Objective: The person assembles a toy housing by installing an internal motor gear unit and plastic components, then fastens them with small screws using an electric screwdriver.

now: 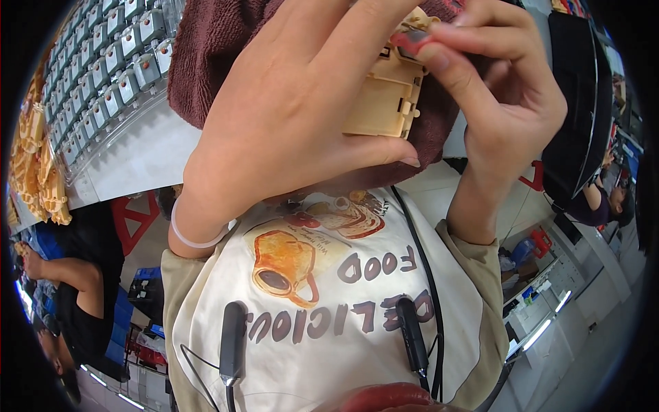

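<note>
My left hand (281,110) lies across a cream-yellow plastic housing (383,106), its thumb along the lower edge and its fingers over the far side. Small clips and a slot show along the housing's right edge. Between the thumb and fingertips of my right hand (511,93) is a small red and dark grey part (412,42), at the upper right end of the housing. Those fingertips partly cover it, so its exact kind does not show. Under both hands is a dark maroon towel (199,65).
To the left, a clear plastic tray (120,113) holds rows of grey pieces on a white table (137,161). Beyond it lies a heap of yellow plastic parts (41,165). A black panel-like object (580,96) stands at right. Other people sit at both sides.
</note>
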Tool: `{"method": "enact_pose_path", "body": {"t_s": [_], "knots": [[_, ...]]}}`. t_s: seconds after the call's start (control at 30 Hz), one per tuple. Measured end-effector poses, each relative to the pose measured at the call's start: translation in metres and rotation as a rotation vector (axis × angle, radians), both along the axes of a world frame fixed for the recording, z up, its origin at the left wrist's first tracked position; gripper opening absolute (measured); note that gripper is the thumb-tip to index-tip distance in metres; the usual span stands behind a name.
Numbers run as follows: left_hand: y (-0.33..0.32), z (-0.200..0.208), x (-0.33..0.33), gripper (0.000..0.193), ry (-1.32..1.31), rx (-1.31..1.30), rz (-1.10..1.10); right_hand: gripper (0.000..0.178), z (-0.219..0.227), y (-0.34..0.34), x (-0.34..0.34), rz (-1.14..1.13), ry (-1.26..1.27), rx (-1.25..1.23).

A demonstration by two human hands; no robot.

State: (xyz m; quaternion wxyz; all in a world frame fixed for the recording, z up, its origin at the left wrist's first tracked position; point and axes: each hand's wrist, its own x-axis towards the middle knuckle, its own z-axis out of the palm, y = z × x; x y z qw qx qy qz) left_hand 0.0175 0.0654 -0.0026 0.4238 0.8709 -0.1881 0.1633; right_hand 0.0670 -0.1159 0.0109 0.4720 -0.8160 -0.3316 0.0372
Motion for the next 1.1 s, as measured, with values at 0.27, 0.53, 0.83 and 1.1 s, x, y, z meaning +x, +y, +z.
{"method": "enact_pose_path", "body": {"t_s": [0.27,0.53,0.83,1.1], "knots": [[0.003,-0.002,-0.002,0.048,0.025,0.023,0.028,0.022,-0.01,0.002,0.002,-0.061,-0.652,-0.166],[0.004,0.002,-0.002,0.045,0.027,0.072,0.043,0.026,-0.023,-0.001,0.002,-0.058,-0.641,-0.189],[0.008,0.013,-0.014,0.041,0.0,0.152,0.025,0.047,-0.021,-0.138,0.045,-0.662,-0.406,-0.141],[-0.008,0.012,0.0,0.038,-0.029,0.192,0.029,0.058,-0.046,-0.161,0.058,-0.58,-0.295,-0.753]]}}
